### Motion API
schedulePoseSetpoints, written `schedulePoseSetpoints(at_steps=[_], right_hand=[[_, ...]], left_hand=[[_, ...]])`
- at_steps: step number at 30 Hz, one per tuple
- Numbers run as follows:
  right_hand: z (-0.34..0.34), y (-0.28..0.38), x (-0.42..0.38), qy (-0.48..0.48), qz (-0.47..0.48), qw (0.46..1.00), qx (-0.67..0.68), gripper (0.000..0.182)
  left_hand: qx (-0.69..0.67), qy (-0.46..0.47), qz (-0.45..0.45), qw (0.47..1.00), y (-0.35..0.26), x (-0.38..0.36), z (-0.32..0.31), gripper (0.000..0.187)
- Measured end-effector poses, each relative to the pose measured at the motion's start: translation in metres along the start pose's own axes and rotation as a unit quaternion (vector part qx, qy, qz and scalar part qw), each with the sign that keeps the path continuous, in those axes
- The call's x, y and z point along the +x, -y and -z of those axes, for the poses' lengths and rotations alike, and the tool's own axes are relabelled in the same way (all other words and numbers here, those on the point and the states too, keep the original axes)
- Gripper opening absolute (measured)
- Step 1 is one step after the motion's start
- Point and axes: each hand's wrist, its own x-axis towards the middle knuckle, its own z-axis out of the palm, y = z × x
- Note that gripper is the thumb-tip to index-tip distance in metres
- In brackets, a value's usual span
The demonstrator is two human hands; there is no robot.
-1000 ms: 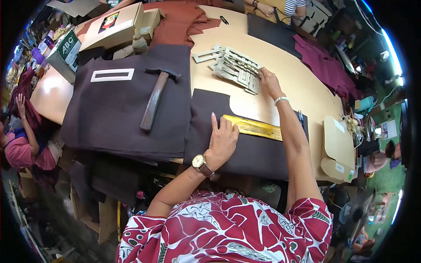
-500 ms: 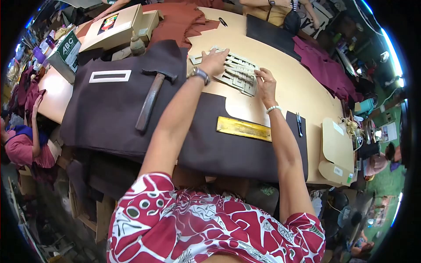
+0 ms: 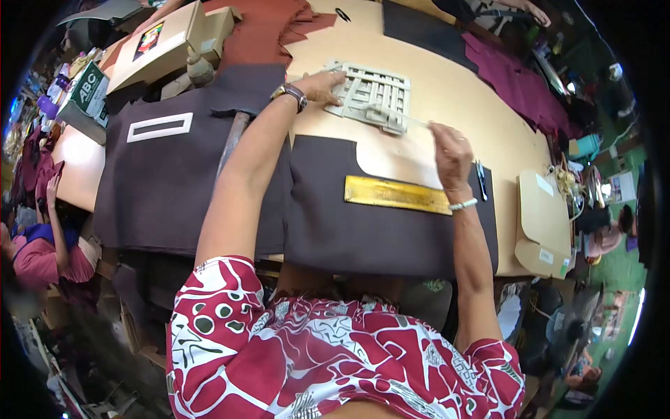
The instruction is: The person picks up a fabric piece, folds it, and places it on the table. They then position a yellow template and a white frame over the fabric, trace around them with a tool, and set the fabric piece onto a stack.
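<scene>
A stack of pale slotted frames [image 3: 380, 87] lies on the light table. My left hand [image 3: 321, 87] rests at the stack's left edge with its fingers apart. To the right of the stack, my right hand [image 3: 452, 150] is closed on a thin pale strip [image 3: 408, 117] that reaches back over the frames. Nearer me, a yellow metal bar [image 3: 398, 195] lies on dark brown leather [image 3: 377, 237]. A hammer [image 3: 234, 138], partly hidden by my left forearm, and a white rectangular frame [image 3: 160, 127] lie on the leather at left.
Cardboard boxes [image 3: 157, 45] and an ABC box [image 3: 85, 98] stand at back left. Blue-handled snips [image 3: 481, 181] lie near the right edge, beside a folded tan card piece [image 3: 543, 230]. Maroon leather [image 3: 513, 84] drapes over the far right. A person in pink [image 3: 42, 258] is at far left.
My right hand has pulled right and toward me from the stack, drawing the thin strip out. My left hand has shifted slightly left. The view has moved a little.
</scene>
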Motion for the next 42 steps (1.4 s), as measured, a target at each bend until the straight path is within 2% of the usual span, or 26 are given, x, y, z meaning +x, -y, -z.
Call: schedulePoseSetpoints(at_steps=[2,4,5,6,8,9,13,16,20,21,25,36,42], right_hand=[[0.035,0.007,-0.021,0.001,-0.235,0.970,0.067,0.019],[0.066,0.007,-0.046,-0.043,-0.366,0.908,0.198,0.024],[0.078,0.000,-0.060,-0.055,-0.384,0.877,0.282,0.023],[0.089,-0.001,-0.075,-0.077,-0.416,0.837,0.348,0.023],[0.116,0.005,-0.095,-0.014,-0.488,0.789,0.373,0.027],[0.119,0.014,-0.102,-0.022,-0.509,0.762,0.401,0.033],[0.116,0.030,-0.123,0.038,-0.546,0.721,0.426,0.039],[0.107,0.043,-0.125,0.054,-0.556,0.730,0.393,0.041],[0.094,0.048,-0.128,0.057,-0.561,0.744,0.357,0.040],[0.090,0.049,-0.128,0.076,-0.568,0.757,0.313,0.041],[0.087,0.051,-0.126,0.076,-0.569,0.769,0.280,0.043],[0.086,0.053,-0.120,0.088,-0.578,0.775,0.240,0.044],[0.085,0.058,-0.121,0.081,-0.526,0.841,0.096,0.043]], left_hand=[[0.113,-0.046,0.064,0.990,-0.048,-0.027,0.014,0.081],[0.174,-0.149,0.010,0.973,-0.042,-0.021,0.001,0.075],[0.198,-0.182,-0.002,0.963,-0.044,-0.019,-0.002,0.069],[0.231,-0.258,-0.046,0.937,-0.045,-0.020,-0.009,0.064],[0.145,-0.275,-0.091,0.946,-0.073,-0.036,-0.009,0.049],[0.093,-0.243,-0.098,0.961,-0.087,-0.045,-0.012,0.044],[-0.097,-0.091,-0.103,0.986,-0.140,-0.089,-0.030,0.032],[-0.151,-0.019,-0.084,0.985,-0.167,-0.126,-0.050,0.031],[-0.133,-0.111,-0.056,0.983,-0.182,-0.156,-0.083,0.036],[-0.151,-0.153,-0.044,0.976,-0.181,-0.162,-0.098,0.040],[-0.170,-0.150,-0.038,0.973,-0.182,-0.174,-0.105,0.054],[-0.129,-0.206,-0.062,0.968,-0.186,-0.176,-0.114,0.057],[-0.117,-0.210,-0.056,0.969,-0.189,-0.176,-0.116,0.059]])
